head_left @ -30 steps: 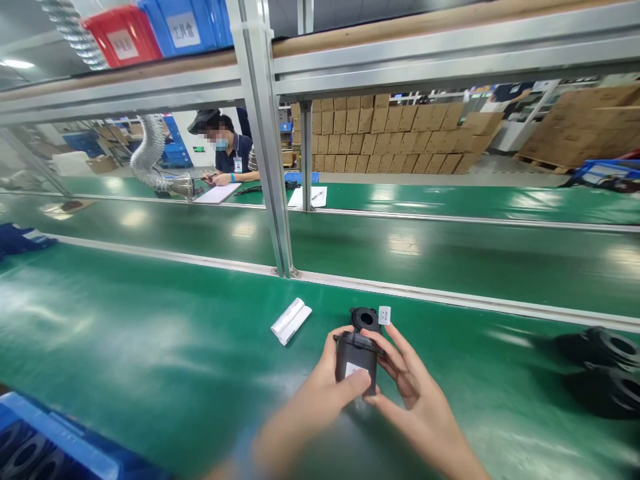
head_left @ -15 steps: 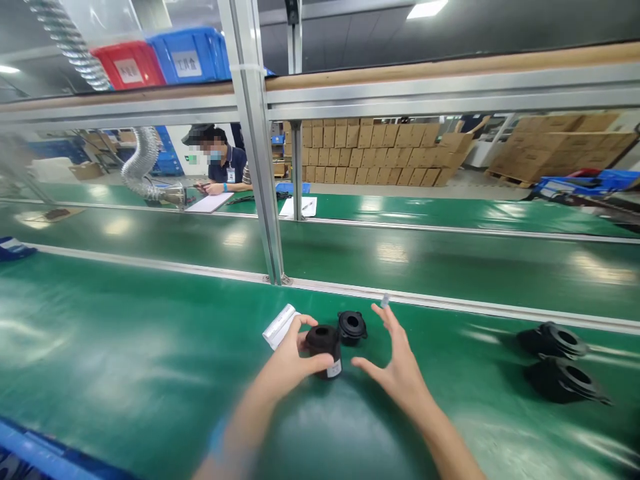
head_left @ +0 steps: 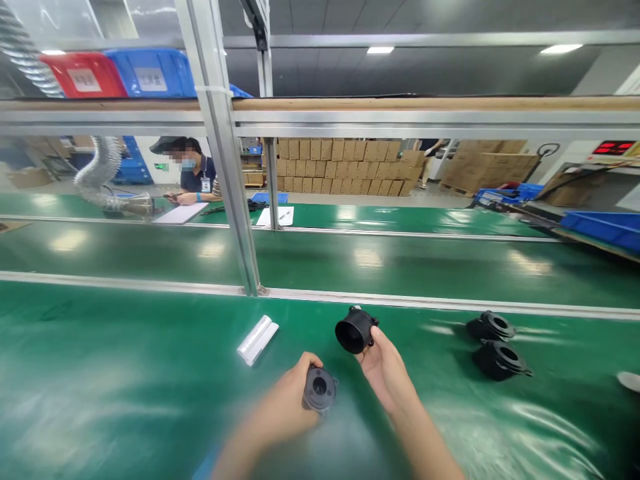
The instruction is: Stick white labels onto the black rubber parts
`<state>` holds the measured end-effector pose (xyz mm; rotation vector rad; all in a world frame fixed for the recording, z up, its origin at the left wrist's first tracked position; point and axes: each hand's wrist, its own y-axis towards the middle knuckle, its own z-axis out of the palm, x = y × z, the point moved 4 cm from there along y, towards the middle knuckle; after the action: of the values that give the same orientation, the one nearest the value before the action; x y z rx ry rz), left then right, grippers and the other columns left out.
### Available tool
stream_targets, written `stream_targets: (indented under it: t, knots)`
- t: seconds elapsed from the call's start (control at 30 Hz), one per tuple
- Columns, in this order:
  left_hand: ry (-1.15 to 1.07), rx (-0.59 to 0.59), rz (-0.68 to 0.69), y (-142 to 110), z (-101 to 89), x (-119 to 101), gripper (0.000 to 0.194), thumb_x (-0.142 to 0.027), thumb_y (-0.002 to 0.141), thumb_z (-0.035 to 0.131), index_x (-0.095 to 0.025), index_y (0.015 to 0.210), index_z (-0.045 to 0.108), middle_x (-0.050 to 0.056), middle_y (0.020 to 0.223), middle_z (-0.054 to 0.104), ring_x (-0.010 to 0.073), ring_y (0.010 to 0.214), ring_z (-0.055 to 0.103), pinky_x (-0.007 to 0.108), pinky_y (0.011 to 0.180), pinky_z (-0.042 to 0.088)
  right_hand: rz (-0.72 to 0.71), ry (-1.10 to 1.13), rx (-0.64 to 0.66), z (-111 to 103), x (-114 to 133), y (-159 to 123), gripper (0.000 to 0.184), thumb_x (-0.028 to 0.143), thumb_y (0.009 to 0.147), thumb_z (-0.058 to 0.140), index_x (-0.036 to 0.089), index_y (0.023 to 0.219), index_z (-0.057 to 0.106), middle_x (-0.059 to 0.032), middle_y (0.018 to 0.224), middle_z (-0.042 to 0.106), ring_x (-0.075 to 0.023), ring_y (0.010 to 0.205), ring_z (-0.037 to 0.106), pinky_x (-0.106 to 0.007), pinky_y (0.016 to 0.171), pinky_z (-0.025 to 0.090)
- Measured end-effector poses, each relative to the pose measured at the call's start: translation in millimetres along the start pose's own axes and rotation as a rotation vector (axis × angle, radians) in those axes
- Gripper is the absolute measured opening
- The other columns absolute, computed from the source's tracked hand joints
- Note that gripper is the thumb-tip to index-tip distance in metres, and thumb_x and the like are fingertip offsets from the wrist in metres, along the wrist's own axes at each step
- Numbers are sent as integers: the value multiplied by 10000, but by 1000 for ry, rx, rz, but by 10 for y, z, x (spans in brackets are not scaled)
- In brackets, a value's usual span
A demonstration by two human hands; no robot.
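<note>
Left hand (head_left: 290, 403): lower centre of the frame; I see it wrapped around a grey round part (head_left: 319, 389), open face turned toward me.
Right hand (head_left: 384, 363): just right of the left; fingers closed on a black cup (head_left: 355, 330), which I see lifted off the belt, mouth tilted down-left.
Gap between parts: I read cup and round part as near each other but apart.
Near belt (head_left: 125, 380): green, glossy, fills the lower half of the frame.
White block (head_left: 257, 339): lies flat on the belt, left of the cup, apart from both hands.
Black housings (head_left: 495, 347): two, on the belt at centre right, one just behind the other, well apart from my hands.
Post (head_left: 225, 160): aluminium, rises from the belt rail left of centre.
Far belt (head_left: 400, 260): green, mid-frame.
Co-worker (head_left: 193, 177): seated at upper left, hands at a white sheet (head_left: 180, 213).
Cartons (head_left: 345, 167): stacked, upper centre.
Bins (head_left: 115, 72): red and blue, top left shelf.
</note>
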<state>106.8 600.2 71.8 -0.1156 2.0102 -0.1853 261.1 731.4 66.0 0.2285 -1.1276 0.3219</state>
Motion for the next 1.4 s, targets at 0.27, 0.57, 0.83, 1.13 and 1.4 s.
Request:
stream_targets:
  t: [0.27,0.57,0.83,1.13,1.4]
  knots:
    - [-314,-141,187,-27,-243,-21,602,-421,795,719,-216,1299,460,128,1322,502,300,1248,460,397,1038,364,225,274,100,171,11,-203,460,497,911,627,157,1221,643,-108,1166,693,-226,1169,603,-251,900,534]
    - [-867,-144,195,49,-175,-66,372,-490,932,559,-135,1044,560,103,1000,595,182,824,640,311,759,504,157,-122,96,340,126,-378,681,539,830,726,227,1370,453,-69,982,710,-254,892,671,-341,784,534]
    - [-1041,-130,160,-8,-99,-120,655,-451,728,823,-196,1227,483,127,1182,608,240,959,658,318,763,554,-81,-712,138,646,173,-371,632,522,886,614,267,1405,359,-68,1139,616,-211,798,618,-316,629,530]
    - [-1381,-59,-27,75,-91,19,551,-481,964,496,-38,1283,566,213,1044,692,258,915,688,384,819,566,-156,-648,379,410,84,-330,635,410,917,661,371,1448,315,-27,1421,496,-247,1199,494,-389,976,410]
    - [-1354,-10,61,26,-104,-89,456,-343,959,534,-17,1277,556,248,1112,663,323,1035,652,487,926,501,-196,-634,388,405,74,-362,606,344,916,638,344,1437,329,-44,1433,479,-257,1298,433,-421,1047,375]
